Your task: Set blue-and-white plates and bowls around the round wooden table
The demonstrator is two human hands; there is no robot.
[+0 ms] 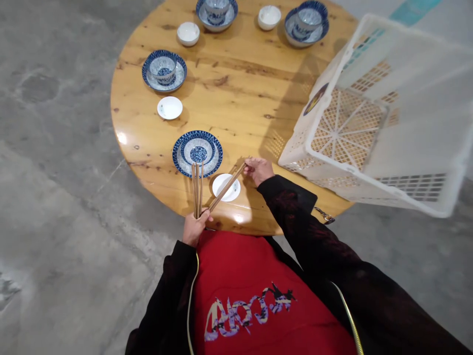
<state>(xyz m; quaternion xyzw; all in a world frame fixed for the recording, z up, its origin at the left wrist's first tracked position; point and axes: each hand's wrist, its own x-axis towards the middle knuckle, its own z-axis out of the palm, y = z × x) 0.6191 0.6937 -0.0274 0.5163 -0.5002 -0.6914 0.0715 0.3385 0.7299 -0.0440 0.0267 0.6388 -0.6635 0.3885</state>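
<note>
My left hand is closed round several brown wooden chopsticks at the table's near edge; most point up and away. A few others slant right across a small white bowl, and my right hand pinches their far ends. How many sticks lie in each group I cannot tell. Just beyond the chopstick tips is a blue-patterned plate with a matching bowl on it.
A large white plastic crate stands at the table's right side. Round the wooden table are more blue-patterned plates with bowls and small white bowls. A black flat object lies by my right sleeve.
</note>
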